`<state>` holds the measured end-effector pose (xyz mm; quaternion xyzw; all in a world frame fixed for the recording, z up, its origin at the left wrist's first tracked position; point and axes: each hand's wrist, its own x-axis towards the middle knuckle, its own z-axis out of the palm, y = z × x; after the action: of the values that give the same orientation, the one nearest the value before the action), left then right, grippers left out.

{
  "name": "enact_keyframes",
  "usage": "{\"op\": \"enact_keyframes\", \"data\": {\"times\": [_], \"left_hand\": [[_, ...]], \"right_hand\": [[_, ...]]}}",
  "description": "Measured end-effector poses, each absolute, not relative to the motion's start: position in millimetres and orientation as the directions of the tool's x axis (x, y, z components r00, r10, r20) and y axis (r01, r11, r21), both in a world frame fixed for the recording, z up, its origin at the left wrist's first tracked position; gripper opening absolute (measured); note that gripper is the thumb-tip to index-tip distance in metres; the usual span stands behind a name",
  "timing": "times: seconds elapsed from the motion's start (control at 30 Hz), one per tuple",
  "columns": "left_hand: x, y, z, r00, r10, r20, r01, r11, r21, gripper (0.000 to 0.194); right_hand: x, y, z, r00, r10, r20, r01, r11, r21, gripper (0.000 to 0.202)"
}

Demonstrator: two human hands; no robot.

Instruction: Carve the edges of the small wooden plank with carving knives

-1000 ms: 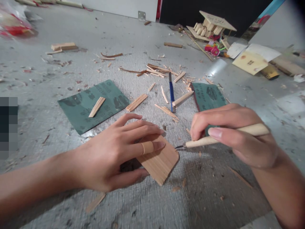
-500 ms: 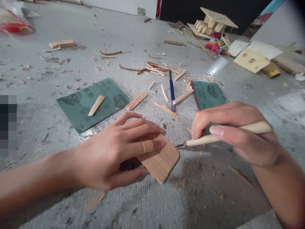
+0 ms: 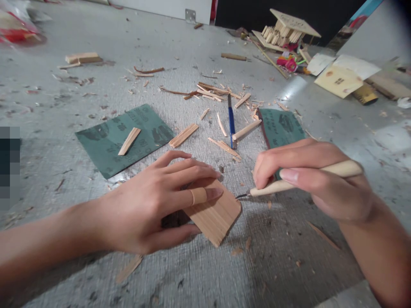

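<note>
My left hand [image 3: 160, 194] presses down on a flat, thin piece of wood [image 3: 221, 218], fingers across its top and thumb along its near-left edge. A beige bandage wraps one of its fingers. My right hand [image 3: 308, 177] is closed like a pen grip around a carving knife [image 3: 272, 188] with a pale wooden handle. The knife's thin dark tip touches or nearly touches the wood's upper right edge, close to a rounded corner. What lies beneath my left palm is hidden.
Two green sandpaper sheets [image 3: 123, 147] lie left and right, a wood strip on the left one. Beyond the hands are a blue-handled tool [image 3: 231, 119], wood strips [image 3: 184, 136] and shavings. A small stick model [image 3: 282, 32] and cards [image 3: 342, 79] stand at the back right.
My right hand has shifted very slightly left, with the knife tip still at the wood's edge. My left hand and the wood stay in place.
</note>
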<state>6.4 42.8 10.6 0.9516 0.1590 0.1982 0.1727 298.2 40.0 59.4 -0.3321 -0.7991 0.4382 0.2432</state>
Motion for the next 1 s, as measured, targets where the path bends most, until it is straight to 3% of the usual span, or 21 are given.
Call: {"op": "enact_keyframes", "data": {"times": [0.2,0.4,0.63,0.83,1.0], "left_hand": [[6.9,46.7,11.4,0.894,0.314,0.318,0.190,-0.911,0.365,0.042],[8.6,49.3,15.3,0.912,0.279,0.300,0.171,-0.924,0.341,0.036],[7.0,50.4,16.7,0.928,0.256,0.272,0.168,-0.936,0.310,0.034],[7.1,50.0,15.0,0.932,0.252,0.261,0.168,-0.937,0.307,0.035],[5.6,49.7,13.8,0.931,0.258,0.260,0.169,-0.932,0.319,0.036]], "right_hand": [[290.3,47.1,60.4,-0.683,0.730,-0.018,0.277,0.236,-0.931,0.029],[288.1,64.6,48.0,-0.725,0.688,-0.010,0.129,0.121,-0.984,0.030],[282.5,58.7,50.3,-0.767,0.634,0.096,0.152,0.324,-0.934,0.030],[275.4,55.8,58.7,-0.785,0.618,0.055,0.236,0.380,-0.894,0.031],[259.3,46.8,71.2,-0.825,0.559,0.084,0.290,0.546,-0.786,0.025]]}}
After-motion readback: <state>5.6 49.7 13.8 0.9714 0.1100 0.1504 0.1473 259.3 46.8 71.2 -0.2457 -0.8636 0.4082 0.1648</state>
